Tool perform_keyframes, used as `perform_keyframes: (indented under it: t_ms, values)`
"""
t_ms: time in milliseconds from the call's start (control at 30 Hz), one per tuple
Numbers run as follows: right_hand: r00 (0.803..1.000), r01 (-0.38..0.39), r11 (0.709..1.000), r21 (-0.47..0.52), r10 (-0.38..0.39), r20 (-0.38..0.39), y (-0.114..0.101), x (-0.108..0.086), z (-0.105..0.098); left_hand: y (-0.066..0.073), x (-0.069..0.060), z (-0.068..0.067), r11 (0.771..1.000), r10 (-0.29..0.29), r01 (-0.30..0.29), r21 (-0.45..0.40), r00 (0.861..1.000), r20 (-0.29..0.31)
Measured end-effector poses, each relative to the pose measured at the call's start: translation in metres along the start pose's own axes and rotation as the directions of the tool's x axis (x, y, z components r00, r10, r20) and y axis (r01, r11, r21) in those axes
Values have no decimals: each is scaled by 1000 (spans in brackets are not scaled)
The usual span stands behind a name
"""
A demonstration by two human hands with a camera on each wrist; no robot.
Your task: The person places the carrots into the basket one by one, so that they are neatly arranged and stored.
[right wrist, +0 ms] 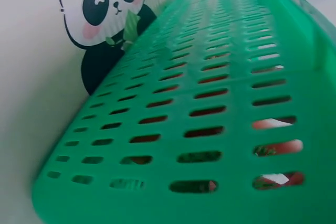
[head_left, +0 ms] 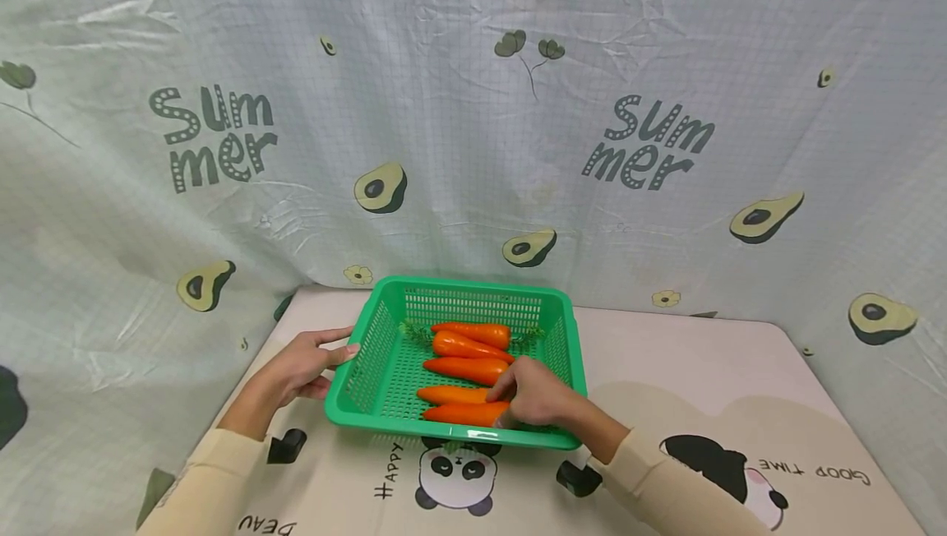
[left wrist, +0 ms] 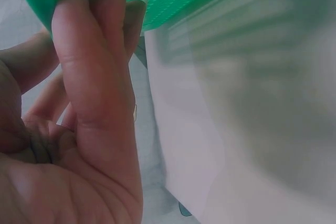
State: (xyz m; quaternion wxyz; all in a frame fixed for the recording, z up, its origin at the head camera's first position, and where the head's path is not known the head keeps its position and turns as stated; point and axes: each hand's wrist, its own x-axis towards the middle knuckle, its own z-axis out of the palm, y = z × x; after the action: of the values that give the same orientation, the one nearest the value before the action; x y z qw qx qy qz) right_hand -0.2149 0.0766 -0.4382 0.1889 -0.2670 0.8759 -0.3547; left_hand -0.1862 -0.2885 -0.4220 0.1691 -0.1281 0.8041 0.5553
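Note:
A green plastic basket (head_left: pixel 473 434) with slotted walls stands on the table and holds several orange carrots (head_left: pixel 462 368) lying in a rough column. My left hand (head_left: pixel 299 366) holds the basket's left rim, thumb over the top edge and fingers outside; the left wrist view shows these fingers (left wrist: pixel 94 72) against the green rim. Inside the basket, my right hand (head_left: pixel 542 392) grips the right part of the nearest carrot (head_left: pixel 460 414), fingers bent down over it. That carrot's right end is hidden by the hand. In the right wrist view the basket wall (right wrist: pixel 173 119) covers most of the hand.
The table carries a pale cloth (head_left: pixel 666 371) printed with pandas (head_left: pixel 457 474) and words. Behind it hangs a light curtain (head_left: pixel 459 125) with avocado prints, close to the basket's far side. Green leafy tops (head_left: pixel 416 334) show beside the far carrots.

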Motion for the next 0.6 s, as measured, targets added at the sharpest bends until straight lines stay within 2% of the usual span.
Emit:
perform_keyframes:
  t_ms: [200,600]
  values:
    - [1000,14,999,-29,-15,-22,5,2,5,1,0,0,1000,-4,4,2,1000,-5]
    - [997,42,995,-85,-48,-67,-1,1,12,0,-1,1,1000,-11,11,-8,1000,-11]
